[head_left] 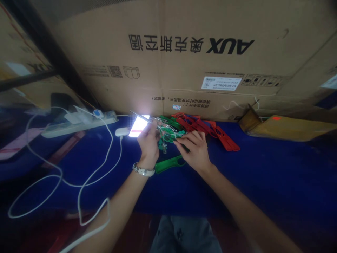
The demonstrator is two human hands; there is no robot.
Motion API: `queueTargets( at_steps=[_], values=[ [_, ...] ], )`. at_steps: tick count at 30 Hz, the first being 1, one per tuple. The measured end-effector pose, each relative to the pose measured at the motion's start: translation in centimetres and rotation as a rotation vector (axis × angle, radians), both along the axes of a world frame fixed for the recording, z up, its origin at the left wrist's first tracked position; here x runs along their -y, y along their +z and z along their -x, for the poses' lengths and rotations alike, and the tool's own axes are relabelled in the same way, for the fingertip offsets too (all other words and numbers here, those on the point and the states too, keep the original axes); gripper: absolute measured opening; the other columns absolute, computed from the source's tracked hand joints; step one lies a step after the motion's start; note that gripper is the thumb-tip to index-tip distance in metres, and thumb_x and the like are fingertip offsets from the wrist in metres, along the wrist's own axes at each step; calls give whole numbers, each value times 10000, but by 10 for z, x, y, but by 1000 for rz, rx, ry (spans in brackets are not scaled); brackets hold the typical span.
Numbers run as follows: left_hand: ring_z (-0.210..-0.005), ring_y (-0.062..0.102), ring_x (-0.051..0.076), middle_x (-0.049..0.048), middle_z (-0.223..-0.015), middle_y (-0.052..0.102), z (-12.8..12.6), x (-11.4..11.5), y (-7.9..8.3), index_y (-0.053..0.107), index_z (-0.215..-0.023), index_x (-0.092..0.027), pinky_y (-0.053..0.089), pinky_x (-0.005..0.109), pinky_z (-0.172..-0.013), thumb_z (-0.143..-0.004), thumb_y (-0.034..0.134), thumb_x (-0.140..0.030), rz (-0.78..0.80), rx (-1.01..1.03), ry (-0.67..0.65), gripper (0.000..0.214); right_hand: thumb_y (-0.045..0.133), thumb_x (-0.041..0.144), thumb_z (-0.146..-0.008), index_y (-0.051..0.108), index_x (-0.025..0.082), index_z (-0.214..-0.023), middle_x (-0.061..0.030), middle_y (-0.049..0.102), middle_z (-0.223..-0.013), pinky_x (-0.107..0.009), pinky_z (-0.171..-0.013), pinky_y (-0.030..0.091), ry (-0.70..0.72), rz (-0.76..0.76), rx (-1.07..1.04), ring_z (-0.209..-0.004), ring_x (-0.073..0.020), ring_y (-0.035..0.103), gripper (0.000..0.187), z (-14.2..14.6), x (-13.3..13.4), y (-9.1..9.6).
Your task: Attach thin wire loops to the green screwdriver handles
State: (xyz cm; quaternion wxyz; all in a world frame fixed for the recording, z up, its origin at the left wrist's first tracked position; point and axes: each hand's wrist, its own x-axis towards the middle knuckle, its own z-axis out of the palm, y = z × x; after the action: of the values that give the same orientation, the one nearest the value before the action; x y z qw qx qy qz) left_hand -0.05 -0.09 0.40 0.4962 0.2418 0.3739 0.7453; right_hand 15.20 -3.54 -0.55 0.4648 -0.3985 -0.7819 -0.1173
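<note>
My left hand [149, 144], with a white-and-silver band at its wrist, is closed around one end of a thin metal tube [139, 116] that points up and left. My right hand [195, 149] is closed in a pinch beside a pile of small green plastic parts [168, 134] with pale wires; what its fingertips hold is too small to make out. Below and between both hands lies a green lighter-handle shell [170, 164] with an oval opening. Red lighter-handle shells [226, 138] are heaped behind and right of my right hand.
A lit phone [139, 127] with a white charging plug [121, 132] is left of the pile. White cables [84, 185] loop across the blue tabletop [263, 175] from a power strip [79, 123]. A large cardboard box [168, 70] stands behind; a yellow-brown packet [292, 128] lies right.
</note>
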Motion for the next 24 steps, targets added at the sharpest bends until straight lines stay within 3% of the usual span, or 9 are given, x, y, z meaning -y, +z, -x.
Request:
queueTargets(
  at_steps=[9,24],
  values=[
    [-687,678,116,31,-830,749,-3,2,2,731,-815,-163,536,249,-675,-671,873,-331,26,61,-46,262,669,335,-921,742,263,-829,-25,673,-842,-387,-776,386,-11,33,-84,-788,-184,575,137,1,-4,-12],
    [-696,681,120,42,-866,755,-1,0,-1,744,-837,-164,545,254,-694,-662,872,-332,16,34,-61,274,665,314,-917,733,240,-896,-36,682,-874,-373,-769,396,51,52,-59,-837,-193,590,103,-4,-12,-13]
  ],
)
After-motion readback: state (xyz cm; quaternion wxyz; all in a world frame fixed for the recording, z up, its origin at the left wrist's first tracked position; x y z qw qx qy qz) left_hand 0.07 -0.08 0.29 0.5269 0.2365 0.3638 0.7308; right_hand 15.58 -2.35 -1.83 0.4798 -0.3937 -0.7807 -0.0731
